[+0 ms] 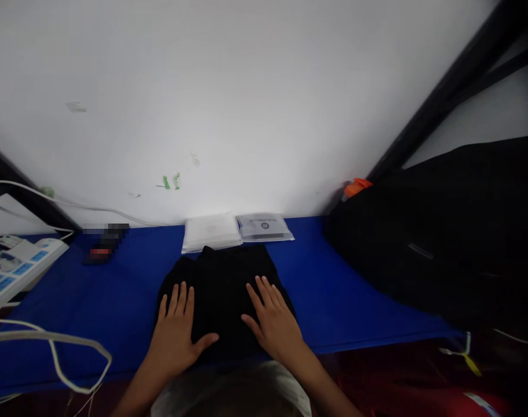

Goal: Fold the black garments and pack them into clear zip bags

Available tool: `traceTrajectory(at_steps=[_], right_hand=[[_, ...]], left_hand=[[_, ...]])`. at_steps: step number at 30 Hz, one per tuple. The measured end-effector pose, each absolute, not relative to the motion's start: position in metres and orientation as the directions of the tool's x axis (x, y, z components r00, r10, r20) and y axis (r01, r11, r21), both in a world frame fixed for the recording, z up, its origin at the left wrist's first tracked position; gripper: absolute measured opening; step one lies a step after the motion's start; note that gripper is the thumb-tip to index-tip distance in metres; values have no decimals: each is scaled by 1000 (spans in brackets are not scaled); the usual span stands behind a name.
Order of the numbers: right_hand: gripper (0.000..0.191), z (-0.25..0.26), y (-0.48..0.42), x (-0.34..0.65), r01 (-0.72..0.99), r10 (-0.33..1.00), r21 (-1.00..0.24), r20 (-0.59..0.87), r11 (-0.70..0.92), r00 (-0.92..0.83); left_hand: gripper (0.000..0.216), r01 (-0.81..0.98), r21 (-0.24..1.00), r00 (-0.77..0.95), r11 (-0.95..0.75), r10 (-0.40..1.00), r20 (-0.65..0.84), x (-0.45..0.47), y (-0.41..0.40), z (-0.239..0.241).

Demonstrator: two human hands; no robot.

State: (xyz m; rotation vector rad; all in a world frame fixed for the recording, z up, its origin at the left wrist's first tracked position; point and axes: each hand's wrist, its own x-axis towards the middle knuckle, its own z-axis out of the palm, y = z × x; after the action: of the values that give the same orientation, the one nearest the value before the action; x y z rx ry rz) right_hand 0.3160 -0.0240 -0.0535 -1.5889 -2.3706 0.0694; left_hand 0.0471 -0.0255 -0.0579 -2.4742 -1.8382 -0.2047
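Observation:
A folded black garment [222, 278] lies on the blue table surface [116, 295] directly in front of me. My left hand [177, 330] rests flat on its left part, fingers stretched out and open. My right hand [272, 318] lies flat on its right part, fingers also spread. Neither hand grips anything. Just behind the garment, against the white wall, sit a white plastic packet [210, 231] and a clear packet [264, 227] with a grey card inside.
A large black bag [446, 237] fills the right side, with an orange object [356, 186] behind it. A white power strip [15, 269] and white cables [50, 347] lie at the left. A small dark object [102, 243] sits near the wall.

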Motion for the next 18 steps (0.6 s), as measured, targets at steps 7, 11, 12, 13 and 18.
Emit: traceTrajectory(at_steps=[7,11,12,13,18], right_hand=[[83,-52,-34,319,947,960,-216,202,238,-195],[85,-51,-27,320,934,972,-276,128,226,-198],[85,-48,-24,321,926,972,-297,109,232,-209],[84,-43,-22,323,916,970,-320,94,242,-224],[71,-10,-1,327,836,929,-405,194,369,-316]], left_hand=[[110,962,62,261,-266,963,70,46,-29,-53],[110,982,106,162,-159,987,-13,43,-16,-40],[109,985,116,135,-130,990,-32,43,-12,-35],[108,986,124,115,-109,993,-41,45,-7,-29],[88,976,127,161,-176,979,124,65,14,3]])
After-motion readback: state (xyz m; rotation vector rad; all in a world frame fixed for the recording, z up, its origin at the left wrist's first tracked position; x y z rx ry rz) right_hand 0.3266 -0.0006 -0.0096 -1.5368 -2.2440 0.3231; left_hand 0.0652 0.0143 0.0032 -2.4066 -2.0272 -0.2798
